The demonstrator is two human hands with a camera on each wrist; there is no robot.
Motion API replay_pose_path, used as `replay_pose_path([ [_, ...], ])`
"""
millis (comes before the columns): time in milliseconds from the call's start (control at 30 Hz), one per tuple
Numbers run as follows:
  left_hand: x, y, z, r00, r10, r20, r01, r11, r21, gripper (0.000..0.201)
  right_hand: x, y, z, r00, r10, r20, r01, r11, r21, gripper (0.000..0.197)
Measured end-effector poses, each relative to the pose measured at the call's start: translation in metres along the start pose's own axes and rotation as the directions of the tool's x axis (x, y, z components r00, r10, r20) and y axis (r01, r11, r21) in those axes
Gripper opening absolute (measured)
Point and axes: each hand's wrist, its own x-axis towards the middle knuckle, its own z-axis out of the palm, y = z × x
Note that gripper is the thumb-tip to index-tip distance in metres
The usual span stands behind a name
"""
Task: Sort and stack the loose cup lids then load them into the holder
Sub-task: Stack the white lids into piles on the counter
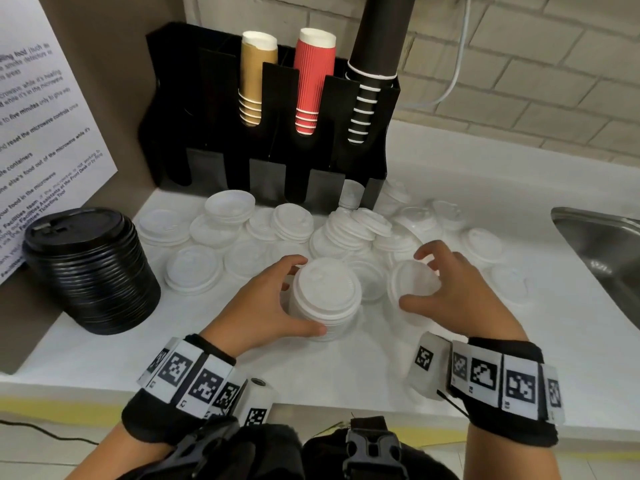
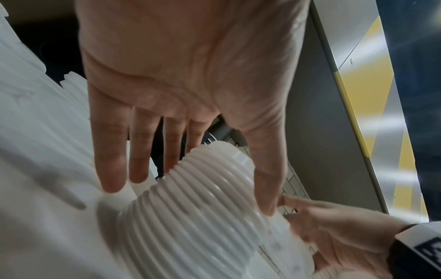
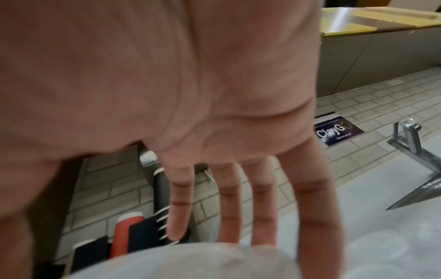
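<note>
Bright, even indoor light washes out the white desk (image 1: 433, 358); wide-angle bending curves the head view's edges, and both wrist views show motion blur and glare streaks.

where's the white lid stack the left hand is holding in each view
Head: white lid stack at centre, gripped by the left hand.
Left wrist: ribbed column at lower centre, under the thumb.
Right wrist: not clearly in it; only a blurred pale lid at the bottom edge.
Shared landmark: the red cups in the black holder.
</note>
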Motion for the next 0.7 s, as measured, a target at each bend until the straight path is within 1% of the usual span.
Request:
replay_pose_path([
  [100,0.000,-0.002,0.000,1.000,0.008,-0.012,-0.008,1.000,0.016,0.084,-0.006,-0.015,0.001,0.988,-0.148,-0.046,0.154,0.967,0.203,0.058],
  [200,0.000,-0.003,0.001,1.000,0.006,-0.021,-0.005,1.000,0.009,0.082,-0.008,-0.029,0.014,0.965,-0.253,-0.068,0.261,0.914,0.311,0.048],
  [300,0.000,-0.002,0.002,1.000,0.013,-0.022,-0.013,1.000,-0.006,0.076,-0.004,-0.039,0.029,0.950,-0.307,-0.056,0.308,0.898,0.315,0.047],
  [467,0.000,-0.003,0.002,0.999,0.020,-0.025,-0.020,1.000,0.001,0.081,0.002,-0.050,0.044,0.944,-0.330,-0.029,0.326,0.908,0.264,0.061],
  [600,0.000,-0.003,0.003,0.999,0.027,-0.033,-0.027,1.000,-0.002,0.081,0.004,-0.056,0.049,0.933,-0.359,0.029,0.344,0.912,0.223,0.068],
  [700,0.000,-0.003,0.003,0.998,0.042,-0.039,-0.042,0.999,-0.002,0.080,0.004,-0.059,0.052,0.922,-0.385,0.047,0.370,0.910,0.188,0.073],
])
